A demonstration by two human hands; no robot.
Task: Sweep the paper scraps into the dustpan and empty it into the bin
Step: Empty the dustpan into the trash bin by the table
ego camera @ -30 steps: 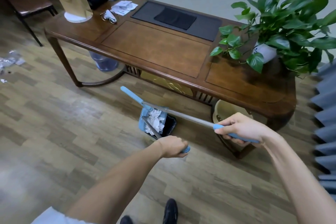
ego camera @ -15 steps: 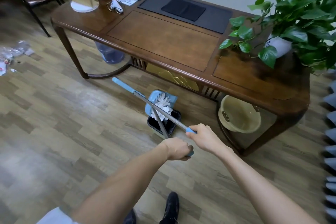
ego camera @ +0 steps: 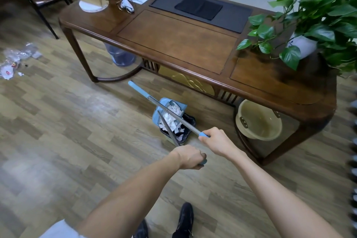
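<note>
A blue dustpan (ego camera: 164,105) is tipped over a small bin with a black liner (ego camera: 188,121) on the floor in front of the table. White paper scraps (ego camera: 171,117) lie in the pan and slide into the bin. My left hand (ego camera: 190,157) grips the blue end of the dustpan's metal handle (ego camera: 168,131). My right hand (ego camera: 214,139) grips the blue end of the broom's long metal handle (ego camera: 173,115), which crosses over the pan toward the far left and ends in a blue part (ego camera: 138,89). The broom's head is not visible.
A dark wooden table (ego camera: 173,44) stands just behind the bin, with a leafy potted plant (ego camera: 316,21) at its right end. A beige basin (ego camera: 258,121) and a blue bucket (ego camera: 120,57) sit under it. Plastic litter (ego camera: 15,60) lies far left. My shoes (ego camera: 184,220) are below.
The dustpan has tipped further over the bin and scraps have moved into it. My right hand has drawn in along the broom handle toward my left hand.
</note>
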